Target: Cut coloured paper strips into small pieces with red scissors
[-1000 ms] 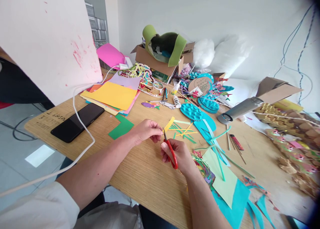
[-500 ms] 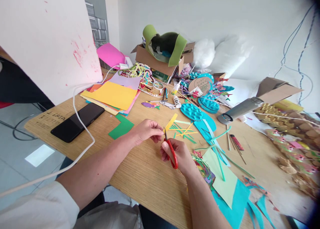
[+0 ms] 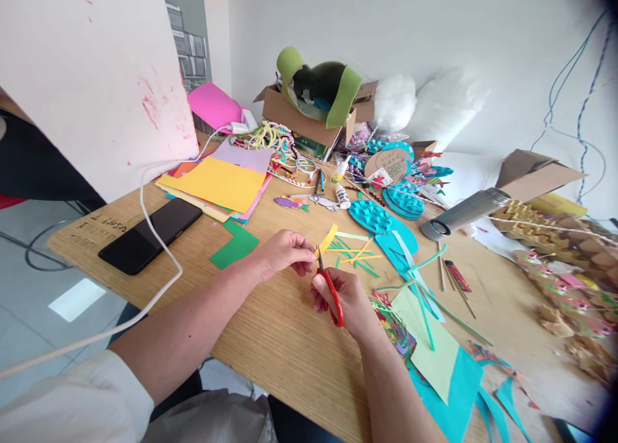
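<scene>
My left hand (image 3: 293, 252) pinches the near end of a small yellow paper strip (image 3: 328, 237) above the middle of the table. Red-handled scissors (image 3: 332, 295) are in my right hand (image 3: 344, 296), their blades pointing away from me and meeting the yellow paper beside my left fingertips. Just beyond the hands lie several thin green and yellow strips (image 3: 357, 257) on the tabletop. Left of my left hand is an angular piece of green paper (image 3: 234, 245).
A phone (image 3: 150, 235) and a white cable (image 3: 179, 263) are at the left, near stacked coloured paper (image 3: 219, 183). Behind stand glue bottles (image 3: 342, 197) and a cardboard box (image 3: 299, 114). To the right are a metal flask (image 3: 466, 212), blue paper (image 3: 451, 391) and egg cartons (image 3: 535, 227).
The free end of the yellow strip has shifted slightly toward the left and looks narrower. Both hands and the scissors have hardly moved.
</scene>
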`<state>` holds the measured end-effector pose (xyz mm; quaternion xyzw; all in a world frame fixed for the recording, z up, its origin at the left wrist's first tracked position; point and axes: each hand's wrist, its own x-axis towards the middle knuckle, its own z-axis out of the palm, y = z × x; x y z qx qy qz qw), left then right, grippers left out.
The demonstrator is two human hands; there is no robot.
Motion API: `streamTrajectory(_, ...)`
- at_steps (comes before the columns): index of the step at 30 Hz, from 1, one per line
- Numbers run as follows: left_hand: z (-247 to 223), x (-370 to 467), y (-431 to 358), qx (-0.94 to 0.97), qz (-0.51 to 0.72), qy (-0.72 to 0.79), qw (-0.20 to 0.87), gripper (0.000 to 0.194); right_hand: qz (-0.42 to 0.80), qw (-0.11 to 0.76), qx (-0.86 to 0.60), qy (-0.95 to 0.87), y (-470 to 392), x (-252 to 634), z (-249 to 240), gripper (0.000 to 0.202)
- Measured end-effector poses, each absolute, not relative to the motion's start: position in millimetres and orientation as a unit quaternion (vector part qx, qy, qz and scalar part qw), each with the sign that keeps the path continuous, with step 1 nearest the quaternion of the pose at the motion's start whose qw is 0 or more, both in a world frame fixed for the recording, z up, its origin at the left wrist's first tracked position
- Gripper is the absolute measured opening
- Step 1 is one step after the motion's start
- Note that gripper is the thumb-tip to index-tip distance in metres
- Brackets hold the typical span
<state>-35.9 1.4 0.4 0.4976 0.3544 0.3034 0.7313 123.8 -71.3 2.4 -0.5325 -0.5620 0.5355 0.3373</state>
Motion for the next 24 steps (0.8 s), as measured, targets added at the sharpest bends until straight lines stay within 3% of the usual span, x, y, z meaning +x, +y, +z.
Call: streamTrajectory(24,1.9,-35.0,1.0,0.497,0.301,0.356,0.732,0.017,0.535,0.34,-0.548,-0.547,-71.6,122.1,5.2,0.049)
